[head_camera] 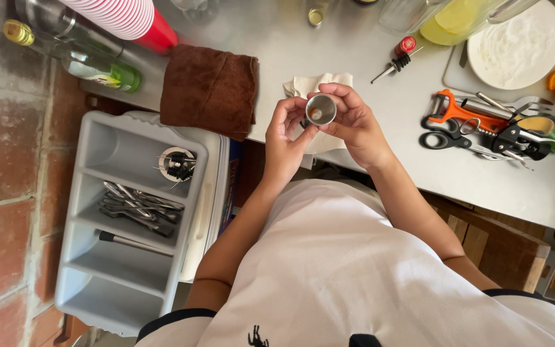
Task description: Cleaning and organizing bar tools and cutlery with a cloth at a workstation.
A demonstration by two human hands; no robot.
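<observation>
Head view, looking straight down. Both hands are meeting at the counter [380,109] edge, over a pale folded cloth [303,85]. The right hand [354,125] is gripping a small steel measuring cup [320,109], mouth facing up toward the camera, fingers [345,96] curled closed around its far and right sides. The left hand [285,132] is closing in on the cup's near-left side, its fingers bent and touching the rim or wall; whether they are pinching a bit of cloth there I cannot tell.

To the left a brown towel [210,90] is lying on the counter, a green glass bottle [75,61] and a stack of red cups [130,19] beyond it. Right: an orange peeler [454,109], black scissors [444,138], a white plate [515,38].

Below the counter, a grey cutlery tray [91,257] is sitting with metal tools in it.

Risk, as a judgement: the cup is being held just past the counter edge by fingertip grip alone; smooth steel, possibly wet, could slip and drop toward the floor or the tray.
</observation>
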